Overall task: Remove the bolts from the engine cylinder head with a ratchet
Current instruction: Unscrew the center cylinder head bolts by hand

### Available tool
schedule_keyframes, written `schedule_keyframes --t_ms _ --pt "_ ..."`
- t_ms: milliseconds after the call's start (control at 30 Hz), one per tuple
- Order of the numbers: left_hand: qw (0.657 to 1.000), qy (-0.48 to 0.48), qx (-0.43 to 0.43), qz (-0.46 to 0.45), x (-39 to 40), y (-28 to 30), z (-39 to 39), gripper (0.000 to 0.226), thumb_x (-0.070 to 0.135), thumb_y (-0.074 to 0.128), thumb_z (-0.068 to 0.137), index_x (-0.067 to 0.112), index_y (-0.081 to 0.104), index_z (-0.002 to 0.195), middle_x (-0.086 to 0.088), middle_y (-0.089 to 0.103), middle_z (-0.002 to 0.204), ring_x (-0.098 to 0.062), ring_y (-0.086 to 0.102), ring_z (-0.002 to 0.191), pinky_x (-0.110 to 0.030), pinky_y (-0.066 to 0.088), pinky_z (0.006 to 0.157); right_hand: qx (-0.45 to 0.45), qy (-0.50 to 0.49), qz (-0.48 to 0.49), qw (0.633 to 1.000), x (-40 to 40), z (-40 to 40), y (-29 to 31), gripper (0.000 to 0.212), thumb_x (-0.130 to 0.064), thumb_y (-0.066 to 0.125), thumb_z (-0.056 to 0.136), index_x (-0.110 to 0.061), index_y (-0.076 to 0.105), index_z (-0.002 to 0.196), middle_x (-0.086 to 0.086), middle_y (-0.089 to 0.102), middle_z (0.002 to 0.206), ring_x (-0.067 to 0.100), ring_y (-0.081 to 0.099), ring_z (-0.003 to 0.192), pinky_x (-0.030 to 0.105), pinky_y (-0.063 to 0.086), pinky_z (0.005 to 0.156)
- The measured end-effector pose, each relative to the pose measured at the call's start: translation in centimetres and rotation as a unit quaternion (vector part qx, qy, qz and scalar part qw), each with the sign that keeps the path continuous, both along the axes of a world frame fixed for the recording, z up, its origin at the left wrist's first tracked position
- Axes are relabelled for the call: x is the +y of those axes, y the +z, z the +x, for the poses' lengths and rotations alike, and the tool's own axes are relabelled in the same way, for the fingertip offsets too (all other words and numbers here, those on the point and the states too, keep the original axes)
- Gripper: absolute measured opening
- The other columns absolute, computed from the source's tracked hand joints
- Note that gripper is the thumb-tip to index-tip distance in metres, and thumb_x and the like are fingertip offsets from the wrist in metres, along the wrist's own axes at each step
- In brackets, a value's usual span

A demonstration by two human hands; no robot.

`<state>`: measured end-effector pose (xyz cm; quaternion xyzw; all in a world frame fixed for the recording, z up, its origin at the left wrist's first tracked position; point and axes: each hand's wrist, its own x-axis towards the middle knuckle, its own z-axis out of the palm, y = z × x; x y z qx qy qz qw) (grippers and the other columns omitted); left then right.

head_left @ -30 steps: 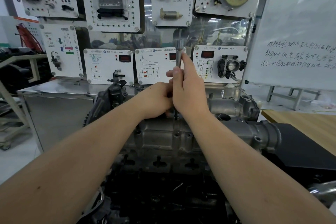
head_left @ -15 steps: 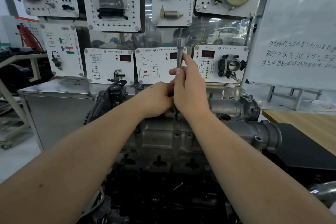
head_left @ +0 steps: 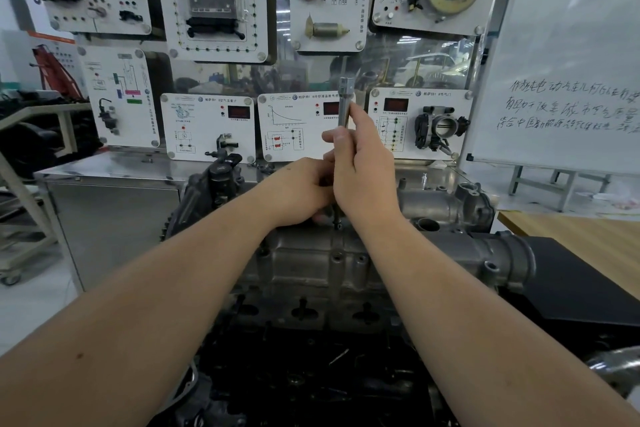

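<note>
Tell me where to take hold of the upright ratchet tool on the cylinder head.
Grip the bare metal shaft above the right hand, coming from the right side. It stands nearly upright and slender, and the left hand already crowds its base.

The cylinder head [head_left: 311,263] lies centre. Both hands meet above it, the left hand [head_left: 298,194] just left of the right hand [head_left: 363,166]. The ratchet [head_left: 345,104] stands upright from the right hand; its lower end is hidden, probably on a bolt. Panels [head_left: 207,125] stand behind, a whiteboard [head_left: 571,45] to the right.

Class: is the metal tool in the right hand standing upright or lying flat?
Upright: the tool rises above the right hand gripping it, over the cylinder head.
</note>
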<state>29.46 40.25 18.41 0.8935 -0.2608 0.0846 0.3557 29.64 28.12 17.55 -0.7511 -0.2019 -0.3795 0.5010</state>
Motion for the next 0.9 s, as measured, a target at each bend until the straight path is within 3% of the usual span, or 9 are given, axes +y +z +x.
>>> schedule_keyframes --t_ms 67,167,300,433,600,667,733,800,900 --pt "1.000 0.000 -0.002 -0.003 -0.10 0.00 0.04 0.027 0.013 0.052 0.092 0.036 0.062 0.087 0.019 0.071 0.072 -0.007 0.066 0.051 -0.012 0.042 0.042 -0.026 -0.019 -0.019 0.999 -0.11 0.07 0.11 0.040 -0.023 0.052 0.103 -0.015 0.052 0.142 -0.005 0.070 0.108 0.005 0.061 0.095 0.015 0.047 0.083" --pt "1.000 0.000 -0.003 -0.006 -0.08 0.01 -0.03 0.028 0.011 0.052 0.090 0.036 0.062 0.084 0.020 0.069 0.064 -0.003 0.066 0.051 -0.010 0.041 0.042 -0.044 -0.050 -0.042 0.997 -0.12 0.27 0.10 0.031 -0.022 0.052 0.103 -0.009 0.061 0.130 0.000 0.070 0.110 0.013 0.061 0.099 0.027 0.047 0.085" --pt "1.000 -0.013 0.004 -0.008 0.06 0.01 -0.21 0.026 0.011 0.050 0.089 0.033 0.064 0.084 0.017 0.070 0.063 -0.004 0.067 0.054 -0.009 0.042 0.046 -0.008 -0.025 0.001 1.000 0.00 0.26 0.00 0.037 -0.020 0.042 0.106 -0.012 0.049 0.142 -0.007 0.069 0.104 0.013 0.066 0.091 0.031 0.052 0.085" --pt "1.000 -0.008 -0.004 -0.002 0.08 0.01 -0.07 0.027 0.013 0.050 0.089 0.035 0.063 0.082 0.019 0.069 0.063 -0.005 0.066 0.053 -0.010 0.041 0.045 0.007 0.009 0.009 1.000 -0.04 0.38 -0.02 0.041 -0.025 0.047 0.105 -0.018 0.046 0.145 -0.014 0.067 0.100 0.002 0.061 0.087 0.019 0.050 0.081" --pt "1.000 0.004 -0.008 -0.014 -0.04 -0.13 0.18 0.024 0.014 0.055 0.087 0.035 0.065 0.078 0.013 0.070 0.064 -0.005 0.064 0.049 -0.011 0.040 0.041 -0.059 -0.058 -0.039 0.996 -0.20 0.58 -0.11 0.023 -0.024 0.055 0.102 -0.009 0.065 0.115 -0.009 0.062 0.091 0.002 0.050 0.079 0.007 0.039 0.075" --pt "1.000 0.005 -0.007 -0.015 -0.06 -0.05 0.01 0.026 0.018 0.053 0.085 0.038 0.065 0.075 0.015 0.069 0.061 -0.004 0.064 0.049 -0.010 0.039 0.041 -0.037 -0.039 -0.031 0.998 -0.18 0.54 -0.12 0.026 -0.024 0.050 0.104 -0.011 0.063 0.122 -0.008 0.068 0.094 0.002 0.057 0.081 0.006 0.040 0.076" --pt "1.000 -0.005 -0.004 -0.016 -0.05 0.03 -0.18 0.037 0.017 0.049 0.084 0.048 0.066 0.073 0.018 0.068 0.060 -0.003 0.065 0.050 -0.010 0.040 0.041 0.000 -0.011 -0.011 1.000 -0.09 0.35 -0.09 0.038 -0.024 0.044 0.106 -0.016 0.051 0.142 -0.008 0.070 0.103 0.008 0.064 0.090 0.019 0.049 0.082" --pt "1.000 -0.010 -0.002 -0.018 0.05 0.03 -0.13 0.047 0.013 0.049 0.086 0.054 0.065 0.071 0.018 0.068 0.061 -0.003 0.064 0.050 -0.010 0.040 0.041 0.008 0.001 0.001 1.000 -0.06 0.33 -0.16 0.045 -0.022 0.042 0.106 -0.017 0.040 0.151 -0.013 0.069 0.103 0.008 0.065 0.092 0.022 0.051 0.083" --pt "1.000 0.006 -0.013 -0.005 0.12 -0.01 0.15 0.028 0.017 0.056 0.084 0.040 0.066 0.074 0.018 0.068 0.063 0.001 0.060 0.048 -0.008 0.038 0.041 -0.004 0.010 0.011 1.000 -0.03 0.43 -0.09 0.039 -0.025 0.048 0.105 -0.017 0.049 0.143 -0.011 0.068 0.100 0.003 0.061 0.085 0.016 0.049 0.076"
